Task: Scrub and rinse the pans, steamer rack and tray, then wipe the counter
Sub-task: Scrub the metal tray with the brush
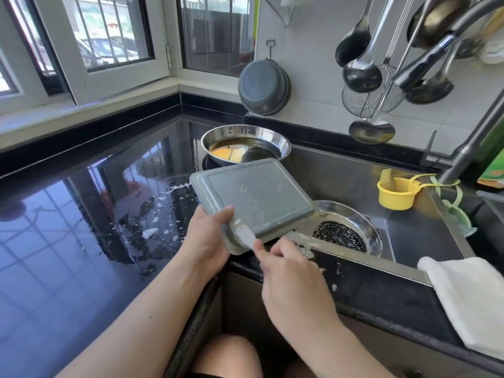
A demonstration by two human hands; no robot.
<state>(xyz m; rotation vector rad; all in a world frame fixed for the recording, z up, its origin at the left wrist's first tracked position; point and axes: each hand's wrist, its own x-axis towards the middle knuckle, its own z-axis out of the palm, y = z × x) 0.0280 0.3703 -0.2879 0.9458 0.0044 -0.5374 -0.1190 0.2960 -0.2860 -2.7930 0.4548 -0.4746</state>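
Note:
A grey rectangular tray [253, 197] is held bottom-up and tilted over the sink's left edge, streaked with soap foam. My left hand [207, 241] grips its near left edge, thumb on top. My right hand [289, 271] pinches a small foamy white scrubber [245, 236] against the tray's near corner. In the sink [409, 222] below lies a steel pan [362, 222] with the round steamer rack [339, 237] inside it. Another steel pan [245, 144] with brown and orange liquid sits on the counter behind the tray.
The black counter [81, 227] to the left is wet with foam spots. A white cloth [469, 296] drapes over the sink's front right edge. A yellow cup [395, 192] stands in the sink's back right. The faucet [436, 61] and hanging ladles [362, 75] overhang the sink.

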